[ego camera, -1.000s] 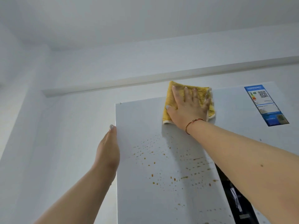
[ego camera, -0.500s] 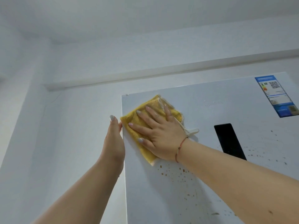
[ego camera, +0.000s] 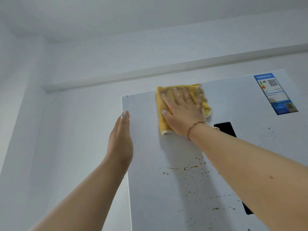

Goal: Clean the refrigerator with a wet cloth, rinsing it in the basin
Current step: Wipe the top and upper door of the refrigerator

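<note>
The white refrigerator door (ego camera: pixel 145 164) fills the lower right of the head view, seen from below. A yellow cloth (ego camera: pixel 162 107) lies flat against the door's top edge. My right hand (ego camera: pixel 181 112) presses on it with straight, spread fingers. Orange-brown splatter spots (ego camera: pixel 183 169) dot the door below the cloth. My left hand (ego camera: pixel 120 140) rests with straight fingers against the door's left edge, holding nothing. No basin is in view.
A blue energy label (ego camera: pixel 275 93) sticks on the door's upper right. A black panel (ego camera: pixel 225 129) sits on the door, partly behind my right forearm. White wall and a ledge (ego camera: pixel 150 74) run above the refrigerator; the ceiling is close overhead.
My right hand has swept the cloth from the door's upper left corner rightward and up to the top edge. The left hand stays at the door's left edge.
</note>
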Motion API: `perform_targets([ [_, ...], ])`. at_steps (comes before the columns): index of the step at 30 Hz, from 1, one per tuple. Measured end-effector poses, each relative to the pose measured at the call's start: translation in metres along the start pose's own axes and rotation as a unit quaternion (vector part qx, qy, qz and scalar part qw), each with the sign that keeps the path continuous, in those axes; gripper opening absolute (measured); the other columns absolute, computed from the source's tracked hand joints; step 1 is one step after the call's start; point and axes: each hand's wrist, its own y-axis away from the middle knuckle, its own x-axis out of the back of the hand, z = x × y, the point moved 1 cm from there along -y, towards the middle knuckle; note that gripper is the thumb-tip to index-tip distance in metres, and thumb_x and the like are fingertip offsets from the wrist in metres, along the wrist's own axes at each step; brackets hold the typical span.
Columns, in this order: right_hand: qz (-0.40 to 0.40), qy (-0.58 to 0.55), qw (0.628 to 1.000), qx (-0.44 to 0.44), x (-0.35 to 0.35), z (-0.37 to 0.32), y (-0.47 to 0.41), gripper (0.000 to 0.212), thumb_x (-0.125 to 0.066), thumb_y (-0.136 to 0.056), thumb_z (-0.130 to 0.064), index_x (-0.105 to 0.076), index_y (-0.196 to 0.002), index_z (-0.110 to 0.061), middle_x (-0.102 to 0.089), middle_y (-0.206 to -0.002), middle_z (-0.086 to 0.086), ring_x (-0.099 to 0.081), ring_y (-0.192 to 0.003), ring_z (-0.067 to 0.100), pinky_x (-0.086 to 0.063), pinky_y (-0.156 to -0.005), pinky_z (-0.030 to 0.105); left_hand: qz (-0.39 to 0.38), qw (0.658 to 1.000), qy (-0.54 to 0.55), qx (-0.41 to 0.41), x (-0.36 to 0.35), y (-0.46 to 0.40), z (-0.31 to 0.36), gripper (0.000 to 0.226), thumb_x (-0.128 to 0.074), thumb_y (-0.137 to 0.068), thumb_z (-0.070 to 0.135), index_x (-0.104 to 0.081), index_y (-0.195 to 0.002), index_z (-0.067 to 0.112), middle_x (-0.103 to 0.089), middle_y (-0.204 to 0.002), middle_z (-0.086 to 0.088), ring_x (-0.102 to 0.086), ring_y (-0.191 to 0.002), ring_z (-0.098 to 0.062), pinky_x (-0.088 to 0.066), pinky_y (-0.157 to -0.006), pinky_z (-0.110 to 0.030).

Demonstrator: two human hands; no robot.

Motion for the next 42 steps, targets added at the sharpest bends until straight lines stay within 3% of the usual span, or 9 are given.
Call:
perform_targets([
  [9,0.012,-0.085,0.982,0.167,-0.013,-0.05,0.02,0.067,-0.036,-0.094,-0.051,-0.01,-0.149,-0.025,-0.004,-0.16,-0.009,0.012,-0.146,0.007,0.012,-0.117,0.046,-0.07,0.979,-0.189,-0.021,0.007,-0.02,-0.012,0.091,0.006,-0.073,0.086,-0.019,-0.149,0.045,-0.012,-0.158,0.022,0.007,-0.143,0.006,0.015,-0.117,-0.033],
  [14,0.0,-0.034,0.977,0.209,-0.011,-0.027,0.023,0.065,-0.026,-0.094,-0.053,-0.006,-0.151,-0.029,0.0,-0.159,-0.014,0.011,-0.145,0.004,0.011,-0.118,0.041,-0.085,0.849,-0.501,-0.147,0.011,-0.007,-0.02,0.088,0.025,-0.075,0.07,-0.009,-0.152,0.04,-0.002,-0.157,0.024,0.027,-0.139,0.006,0.027,-0.112,-0.038],
  [17,0.01,0.013,0.974,0.228,-0.014,-0.002,0.036,0.066,-0.004,-0.088,-0.056,0.004,-0.15,-0.036,0.002,-0.158,-0.017,0.009,-0.146,0.006,0.01,-0.117,0.043,-0.12,0.806,-0.544,-0.198,0.017,0.007,-0.02,0.086,0.025,-0.078,0.067,-0.017,-0.149,0.044,-0.013,-0.152,0.029,0.026,-0.139,0.007,0.027,-0.112,-0.039],
  [20,0.012,0.013,0.98,0.196,-0.013,0.021,0.042,0.061,-0.003,-0.087,-0.056,0.015,-0.145,-0.046,0.002,-0.158,-0.017,0.008,-0.146,0.008,0.008,-0.118,0.045,-0.113,0.847,-0.473,-0.213,0.026,0.016,-0.018,0.085,0.017,-0.083,0.068,-0.036,-0.144,0.039,-0.036,-0.14,0.031,0.011,-0.142,0.01,0.021,-0.115,-0.036],
  [24,0.001,-0.027,0.996,0.084,-0.005,0.021,0.033,0.057,-0.021,-0.096,-0.047,0.006,-0.146,-0.048,0.004,-0.159,-0.013,0.01,-0.147,0.013,0.007,-0.117,0.049,-0.051,0.91,-0.376,-0.169,0.049,0.018,-0.016,0.081,0.005,-0.085,0.071,-0.04,-0.143,0.036,-0.033,-0.15,0.022,-0.003,-0.142,0.01,0.005,-0.12,-0.034],
  [29,-0.019,-0.026,0.999,0.009,-0.009,-0.032,0.015,0.058,-0.009,-0.095,-0.058,0.01,-0.147,-0.044,0.015,-0.159,-0.004,0.018,-0.145,0.025,0.011,-0.11,0.062,-0.007,0.956,-0.273,-0.106,0.059,0.014,-0.013,0.081,-0.007,-0.08,0.08,-0.045,-0.139,0.039,-0.034,-0.151,0.019,-0.021,-0.141,0.005,-0.014,-0.12,-0.036],
  [35,0.009,0.049,0.987,0.154,-0.023,-0.077,0.051,0.057,-0.01,-0.093,-0.062,0.004,-0.147,-0.048,0.01,-0.16,0.001,0.016,-0.145,0.03,0.014,-0.104,0.066,0.117,0.964,-0.215,-0.102,0.046,0.011,-0.007,0.056,-0.024,-0.09,0.054,-0.052,-0.134,0.032,-0.054,-0.136,0.006,-0.046,-0.129,-0.009,-0.033,-0.112,-0.042],
  [39,0.04,0.011,0.959,0.281,-0.038,-0.048,0.095,0.057,-0.034,-0.09,-0.06,-0.033,-0.144,-0.043,-0.024,-0.157,0.002,-0.012,-0.146,0.03,-0.008,-0.11,0.064,0.104,0.955,-0.246,-0.129,0.016,0.011,-0.005,0.045,-0.031,-0.096,0.039,-0.053,-0.133,0.026,-0.05,-0.131,0.012,-0.044,-0.117,-0.002,-0.032,-0.104,-0.028],
  [42,0.055,0.025,0.95,0.305,-0.044,0.003,0.115,0.056,-0.041,-0.09,-0.06,-0.037,-0.143,-0.04,-0.03,-0.155,0.0,-0.018,-0.146,0.027,-0.015,-0.111,0.061,0.09,0.945,-0.287,-0.131,-0.01,0.012,-0.002,0.037,-0.038,-0.099,0.026,-0.053,-0.133,0.025,-0.05,-0.133,0.01,-0.046,-0.114,-0.005,-0.033,-0.098,-0.026],
])
